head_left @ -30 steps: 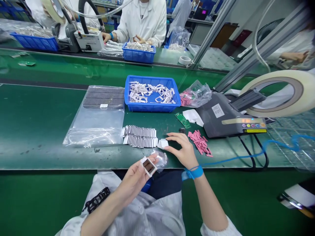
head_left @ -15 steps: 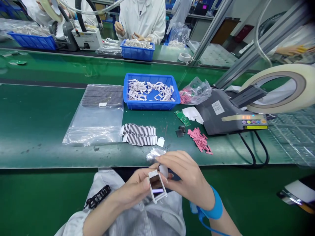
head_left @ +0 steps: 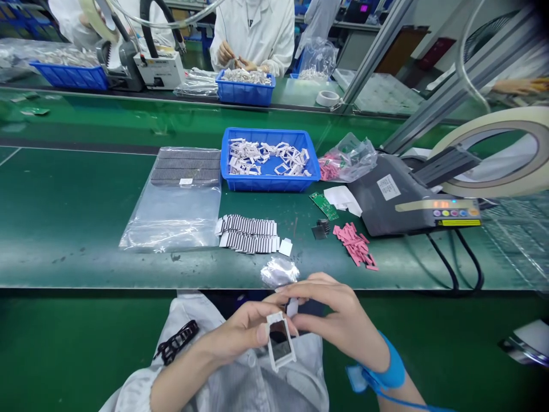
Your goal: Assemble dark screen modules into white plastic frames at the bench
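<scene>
Over my lap, just below the bench edge, my left hand pinches a white plastic frame with a dark glossy screen inside it. Fingers and thumb of my right hand close on a small flat white piece right behind the frame; its far side is hidden by the fingers. A blue strap circles my right wrist. Nearest on the bench are a crumple of clear film, a lone white square piece and overlapping rows of white-and-dark flat pieces.
A blue bin holds white frames. To its left lies a clear bag with dark pieces. Pink strips, a green circuit board and a tape dispenser stand at right. A co-worker sits across the bench.
Both hands have moved slightly down and right in the picture with the frame and white piece. The bright reflection on the screen has gone, and more of the clear film shows.
</scene>
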`<move>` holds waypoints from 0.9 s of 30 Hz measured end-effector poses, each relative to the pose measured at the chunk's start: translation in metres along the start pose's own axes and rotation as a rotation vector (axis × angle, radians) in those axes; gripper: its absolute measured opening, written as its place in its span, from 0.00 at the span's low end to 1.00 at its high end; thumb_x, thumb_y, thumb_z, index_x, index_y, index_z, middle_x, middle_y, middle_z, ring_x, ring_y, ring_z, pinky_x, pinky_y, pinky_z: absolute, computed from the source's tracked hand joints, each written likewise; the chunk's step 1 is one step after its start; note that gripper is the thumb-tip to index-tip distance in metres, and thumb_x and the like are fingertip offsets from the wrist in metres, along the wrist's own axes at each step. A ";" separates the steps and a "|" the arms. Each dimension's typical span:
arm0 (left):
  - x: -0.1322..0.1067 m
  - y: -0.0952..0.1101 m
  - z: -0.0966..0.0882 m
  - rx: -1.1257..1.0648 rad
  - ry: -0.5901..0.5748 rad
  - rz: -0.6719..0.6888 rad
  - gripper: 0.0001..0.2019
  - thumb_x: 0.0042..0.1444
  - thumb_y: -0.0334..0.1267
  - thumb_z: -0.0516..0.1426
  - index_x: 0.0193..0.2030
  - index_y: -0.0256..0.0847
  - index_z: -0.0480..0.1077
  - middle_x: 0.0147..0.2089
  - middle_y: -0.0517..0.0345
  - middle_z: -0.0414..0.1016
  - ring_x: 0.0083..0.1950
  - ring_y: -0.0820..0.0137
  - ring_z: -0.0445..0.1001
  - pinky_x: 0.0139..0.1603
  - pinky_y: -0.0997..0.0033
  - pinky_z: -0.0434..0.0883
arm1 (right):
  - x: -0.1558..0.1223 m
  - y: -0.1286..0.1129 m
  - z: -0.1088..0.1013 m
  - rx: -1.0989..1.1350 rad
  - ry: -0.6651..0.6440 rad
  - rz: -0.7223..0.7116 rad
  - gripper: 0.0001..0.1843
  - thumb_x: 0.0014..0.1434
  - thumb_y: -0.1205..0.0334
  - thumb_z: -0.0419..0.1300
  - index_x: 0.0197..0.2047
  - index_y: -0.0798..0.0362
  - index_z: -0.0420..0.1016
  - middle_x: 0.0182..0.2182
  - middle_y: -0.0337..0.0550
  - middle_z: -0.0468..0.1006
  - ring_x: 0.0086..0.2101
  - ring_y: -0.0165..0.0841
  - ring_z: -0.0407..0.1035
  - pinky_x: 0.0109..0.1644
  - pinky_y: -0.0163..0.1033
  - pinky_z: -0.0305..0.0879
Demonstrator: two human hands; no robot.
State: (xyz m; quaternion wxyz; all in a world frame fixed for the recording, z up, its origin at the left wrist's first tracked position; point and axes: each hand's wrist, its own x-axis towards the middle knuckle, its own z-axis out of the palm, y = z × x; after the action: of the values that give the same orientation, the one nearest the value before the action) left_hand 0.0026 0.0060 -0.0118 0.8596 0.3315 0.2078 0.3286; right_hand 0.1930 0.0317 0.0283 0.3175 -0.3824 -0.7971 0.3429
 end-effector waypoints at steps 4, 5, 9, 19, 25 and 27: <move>-0.004 -0.004 -0.002 -0.125 0.066 -0.005 0.21 0.45 0.56 0.62 0.36 0.39 0.78 0.51 0.51 0.67 0.42 0.67 0.68 0.47 0.69 0.63 | -0.007 0.001 0.015 -0.009 0.224 0.044 0.12 0.52 0.61 0.67 0.41 0.48 0.76 0.37 0.41 0.81 0.37 0.35 0.74 0.41 0.42 0.71; -0.005 -0.004 -0.002 -0.144 0.083 0.006 0.21 0.46 0.56 0.62 0.35 0.39 0.78 0.53 0.50 0.67 0.44 0.66 0.69 0.48 0.69 0.63 | -0.009 0.000 0.019 -0.043 0.284 0.011 0.10 0.52 0.64 0.66 0.39 0.49 0.76 0.41 0.44 0.80 0.41 0.37 0.73 0.44 0.44 0.71; -0.009 -0.006 -0.004 -0.227 0.169 0.024 0.20 0.45 0.54 0.63 0.35 0.38 0.78 0.56 0.49 0.67 0.47 0.63 0.71 0.49 0.68 0.65 | -0.014 0.001 0.032 -0.211 0.426 -0.123 0.09 0.52 0.72 0.63 0.34 0.47 0.74 0.37 0.41 0.81 0.40 0.39 0.74 0.44 0.48 0.68; -0.011 0.000 -0.015 -0.338 0.285 0.128 0.17 0.48 0.52 0.62 0.33 0.39 0.78 0.55 0.47 0.72 0.60 0.53 0.65 0.61 0.58 0.58 | -0.016 0.046 0.048 -0.562 0.432 -0.205 0.12 0.55 0.67 0.63 0.43 0.50 0.75 0.39 0.43 0.82 0.45 0.43 0.74 0.51 0.49 0.64; 0.018 -0.003 0.006 -0.231 0.115 0.125 0.20 0.42 0.55 0.63 0.29 0.38 0.78 0.42 0.47 0.78 0.55 0.55 0.68 0.52 0.64 0.64 | -0.035 0.002 0.046 0.647 0.510 0.429 0.14 0.62 0.52 0.54 0.30 0.50 0.73 0.25 0.38 0.77 0.25 0.29 0.72 0.27 0.33 0.70; 0.029 -0.008 0.014 -0.214 0.040 0.070 0.20 0.41 0.55 0.64 0.28 0.37 0.78 0.44 0.45 0.77 0.53 0.54 0.69 0.44 0.66 0.68 | -0.039 -0.005 0.043 1.010 0.452 0.545 0.16 0.58 0.45 0.57 0.33 0.51 0.73 0.25 0.38 0.76 0.23 0.28 0.71 0.26 0.32 0.70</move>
State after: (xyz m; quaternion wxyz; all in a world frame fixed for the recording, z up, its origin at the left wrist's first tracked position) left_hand 0.0344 0.0159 -0.0114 0.8736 0.2385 0.1770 0.3854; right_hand 0.1773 -0.0160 -0.0011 0.5216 -0.4379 -0.3227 0.6573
